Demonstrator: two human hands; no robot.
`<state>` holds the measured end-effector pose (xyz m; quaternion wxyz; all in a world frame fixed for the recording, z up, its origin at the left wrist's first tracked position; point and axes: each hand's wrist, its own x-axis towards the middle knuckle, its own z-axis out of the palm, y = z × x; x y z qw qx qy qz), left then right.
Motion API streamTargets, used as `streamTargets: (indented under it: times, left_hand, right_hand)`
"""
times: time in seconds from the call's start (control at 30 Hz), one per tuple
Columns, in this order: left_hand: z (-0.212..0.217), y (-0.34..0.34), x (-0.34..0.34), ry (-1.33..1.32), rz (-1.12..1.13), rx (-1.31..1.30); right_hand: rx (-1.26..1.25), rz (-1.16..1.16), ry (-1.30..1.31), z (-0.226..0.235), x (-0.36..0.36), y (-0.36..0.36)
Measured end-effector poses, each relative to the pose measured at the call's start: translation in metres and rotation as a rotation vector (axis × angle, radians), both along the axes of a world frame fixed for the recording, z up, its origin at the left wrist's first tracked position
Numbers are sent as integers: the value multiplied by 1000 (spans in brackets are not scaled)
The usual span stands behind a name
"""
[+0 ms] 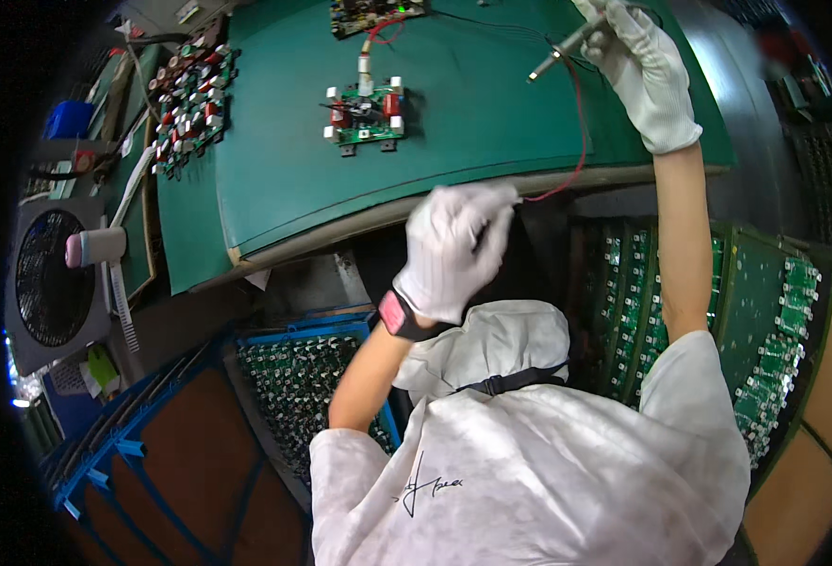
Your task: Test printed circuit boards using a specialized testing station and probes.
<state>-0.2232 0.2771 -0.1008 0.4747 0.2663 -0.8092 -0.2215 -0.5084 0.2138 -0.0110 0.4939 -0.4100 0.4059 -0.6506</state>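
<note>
Seemingly positioning silver metal rod (560, 52) gripped in right hand (640, 77), pinching thin red wire (584, 141) in left hand (449, 247); next requires slack.

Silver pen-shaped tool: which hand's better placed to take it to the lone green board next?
Right, I'd say: the right hand holds the silver tool over the mat, tip facing left, where the green board lies. The left hand is by the bench edge, red wire running to it.

Knitted cloth glove (656, 90), shiny metal rod (569, 44), smooth matt benchtop (284, 184), creased cloth shirt (567, 462)
</note>
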Motion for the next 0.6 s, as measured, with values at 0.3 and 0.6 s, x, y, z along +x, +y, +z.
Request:
streamTargets:
  times: [0.3, 0.6]
  left_hand:
    - [-33, 52, -78, -251, 296, 162]
    - [-14, 9, -49, -338, 595, 43]
  right_hand:
    - [-18, -51, -23, 34, 48, 0]
    - [-223, -69, -145, 64, 47, 19]
